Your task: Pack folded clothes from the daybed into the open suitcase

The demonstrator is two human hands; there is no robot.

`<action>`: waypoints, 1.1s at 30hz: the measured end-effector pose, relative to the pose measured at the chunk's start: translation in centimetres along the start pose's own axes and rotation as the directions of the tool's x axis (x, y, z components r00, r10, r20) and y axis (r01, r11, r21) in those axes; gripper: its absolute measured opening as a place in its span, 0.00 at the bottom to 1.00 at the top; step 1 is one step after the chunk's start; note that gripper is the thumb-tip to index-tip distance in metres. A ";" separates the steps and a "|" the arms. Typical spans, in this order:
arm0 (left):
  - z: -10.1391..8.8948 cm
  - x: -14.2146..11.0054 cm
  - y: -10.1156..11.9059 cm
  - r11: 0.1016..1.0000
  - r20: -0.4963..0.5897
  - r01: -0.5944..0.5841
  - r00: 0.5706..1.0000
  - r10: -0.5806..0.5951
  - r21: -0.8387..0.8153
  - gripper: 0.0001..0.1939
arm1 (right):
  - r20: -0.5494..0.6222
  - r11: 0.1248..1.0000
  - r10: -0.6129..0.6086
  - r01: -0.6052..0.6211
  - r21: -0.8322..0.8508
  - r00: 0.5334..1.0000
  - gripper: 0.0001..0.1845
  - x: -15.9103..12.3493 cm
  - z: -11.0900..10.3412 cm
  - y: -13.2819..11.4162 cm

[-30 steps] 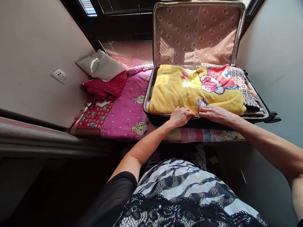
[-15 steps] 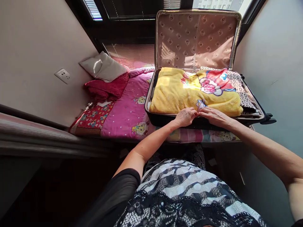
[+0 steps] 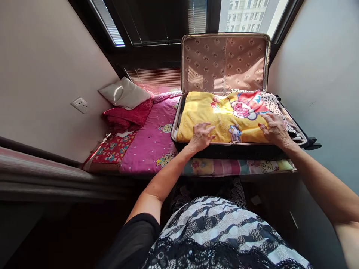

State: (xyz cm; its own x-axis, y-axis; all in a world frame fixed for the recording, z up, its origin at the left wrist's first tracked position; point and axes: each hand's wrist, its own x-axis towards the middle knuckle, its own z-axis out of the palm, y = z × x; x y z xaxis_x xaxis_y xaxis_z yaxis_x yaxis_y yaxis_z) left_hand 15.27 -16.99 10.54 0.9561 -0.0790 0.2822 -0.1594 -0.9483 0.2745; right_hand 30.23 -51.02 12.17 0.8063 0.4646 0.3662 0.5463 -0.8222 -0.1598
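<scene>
A folded yellow fleece blanket (image 3: 202,110) with cartoon prints fills most of an open black suitcase (image 3: 224,150). My left hand (image 3: 202,135) is open at the blanket's front left part, fingers spread over it. On the right, my right hand (image 3: 275,130) is also open, its fingers spread over the blanket's right end. Neither hand grips anything. Black-and-white patterned cloth (image 3: 271,101) shows beside and behind the blanket on the right. The suitcase lid (image 3: 224,61), lined in pink print, stands upright at the back.
Under the suitcase lies a pink cartoon bed cover (image 3: 150,138). To the left are a pale cushion (image 3: 126,91), a dark red cloth (image 3: 126,119) and a red patterned piece (image 3: 112,151). Walls close in on both sides, and a window (image 3: 244,16) is behind.
My hands were together at the blanket's front edge, fingers pinched. They have moved apart, left and right, and opened over the blanket. The view has tilted up slightly.
</scene>
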 end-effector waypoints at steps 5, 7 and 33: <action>-3.4 -1.3 -7.6 0.969 0.105 0.226 0.966 -0.236 0.097 0.41 | 0.180 0.950 0.292 -0.306 0.058 0.940 0.35 -0.3 -1.3 2.2; -3.9 -1.5 -8.9 0.968 0.176 0.228 0.954 -0.244 0.106 0.46 | 0.161 0.921 0.340 -0.362 0.141 0.927 0.34 -0.2 -1.6 2.0; -0.5 3.5 1.4 0.982 0.015 0.186 0.982 -0.186 -0.018 0.75 | 0.138 0.195 0.321 -0.208 0.959 0.937 0.23 14.8 -10.5 -13.7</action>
State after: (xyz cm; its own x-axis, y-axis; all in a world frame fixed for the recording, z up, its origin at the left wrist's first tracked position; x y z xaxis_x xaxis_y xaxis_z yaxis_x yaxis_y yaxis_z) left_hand 18.27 -18.42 12.32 0.9726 0.0943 0.2123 0.0173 -0.9408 0.3384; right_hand 32.29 -36.30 29.44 0.9623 0.2164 0.1651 0.1560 0.0585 -0.9860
